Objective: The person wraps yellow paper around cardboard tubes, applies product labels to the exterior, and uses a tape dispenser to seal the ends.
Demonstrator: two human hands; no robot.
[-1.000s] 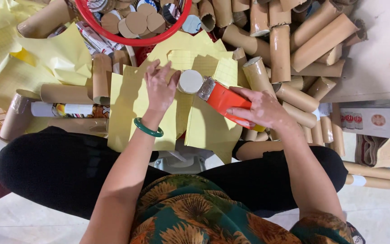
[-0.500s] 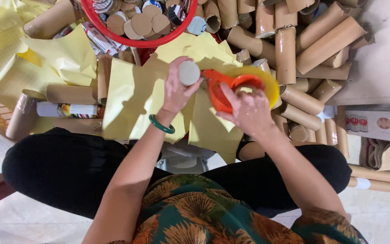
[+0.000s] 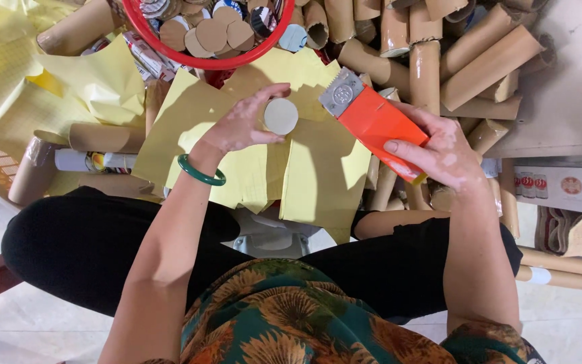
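Pale tiled floor [image 3: 21,337] lies under a seated person, cardboard tubes [image 3: 486,64] heaped ahead; at the centre a short tube [image 3: 281,116] stands end-on to the camera, its round capped end facing up, so its long axis runs away from the lens; the left hand [image 3: 244,125] has its grip clenched round it, thumb below and fingers curled over the top. Just to its right, near but apart, sits the orange tape dispenser [image 3: 372,121], toothed metal end [image 3: 340,94] pointing up-left toward the tube; the right hand [image 3: 439,152] grips its rear end firmly. Yellow paper sheets [image 3: 318,175] lie over the lap beneath both hands; a green bangle [image 3: 200,172] rings the left wrist; a red basin [image 3: 203,61] of card discs [image 3: 210,34] sits beyond.
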